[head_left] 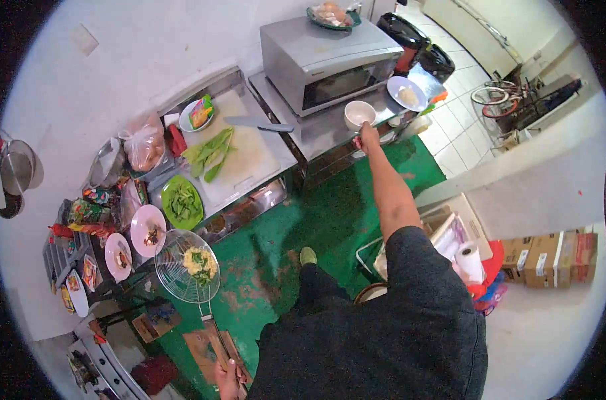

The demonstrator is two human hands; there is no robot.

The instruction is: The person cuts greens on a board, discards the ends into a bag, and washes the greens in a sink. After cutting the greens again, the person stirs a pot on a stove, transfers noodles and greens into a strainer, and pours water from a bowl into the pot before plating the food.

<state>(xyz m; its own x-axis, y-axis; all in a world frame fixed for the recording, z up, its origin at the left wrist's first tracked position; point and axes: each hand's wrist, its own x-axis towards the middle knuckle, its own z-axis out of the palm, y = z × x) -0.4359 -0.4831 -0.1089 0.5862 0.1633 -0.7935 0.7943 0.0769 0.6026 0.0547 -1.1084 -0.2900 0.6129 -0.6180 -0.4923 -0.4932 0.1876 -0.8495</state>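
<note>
My left hand (230,379) is wrapped around the wooden handle of a round wire strainer (171,275), low in the view. Yellow food mixed with green leaves (200,265) lies in its mesh, which is held out over the floor beside the counter. With my arm stretched far forward, my right hand (367,139) grips the near side of a small white bowl (359,113) at the edge of the steel counter (323,141). The bowl's inside looks pale. Just behind it stands a silver oven (330,60), and a plate with a whitish lump (407,93) sits to its right.
A cutting board (250,157) bears leafy greens (210,152) and a knife (260,124). Nearby are a green plate of cut leaves (182,203), pink plates (148,230) and a bag of eggs (143,148). A stove (106,370) stands lower left; boxes (540,260) stand at right.
</note>
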